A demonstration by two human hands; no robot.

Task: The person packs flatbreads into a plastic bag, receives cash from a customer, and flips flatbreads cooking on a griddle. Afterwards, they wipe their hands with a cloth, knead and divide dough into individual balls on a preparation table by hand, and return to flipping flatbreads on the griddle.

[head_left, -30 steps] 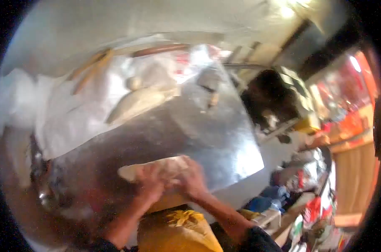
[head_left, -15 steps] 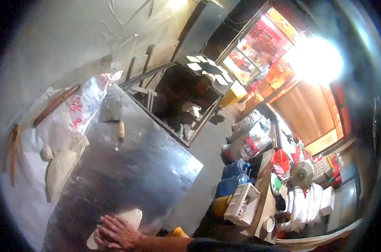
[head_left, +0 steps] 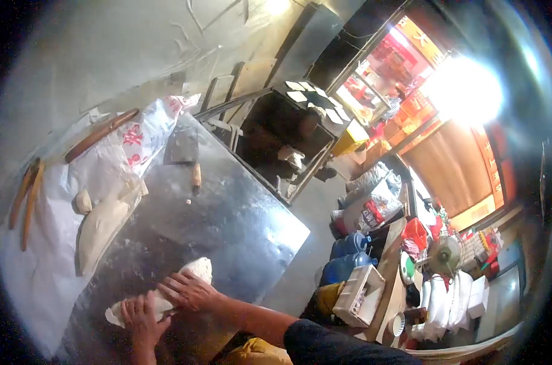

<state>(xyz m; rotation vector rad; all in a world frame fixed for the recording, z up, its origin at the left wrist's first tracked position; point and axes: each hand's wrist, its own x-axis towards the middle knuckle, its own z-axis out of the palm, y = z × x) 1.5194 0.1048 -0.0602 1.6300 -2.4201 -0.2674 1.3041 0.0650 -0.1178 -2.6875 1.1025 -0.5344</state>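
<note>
Both hands pressing on dough strip (head_left: 166, 292) lying at near edge of metal table (head_left: 239, 225): left hand (head_left: 141, 315) & right hand (head_left: 188, 291) resting palm-down, fingers spread flat, not clamping. Larger dough piece (head_left: 100, 228) lying well apart.

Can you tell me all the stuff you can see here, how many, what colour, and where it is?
dough piece: one, pale, on the metal table under both hands
metal table: one, silver, centre
long dough: one, pale, left on the white sheet
dough ball: one, pale, above the long dough
rolling pin: one, brown, upper left
scraper: one, grey with wooden handle, table's far end
water jugs: two, blue, on the floor, right
fan: one, right
left hand: pressing the dough piece
right hand: pressing the dough piece
</note>
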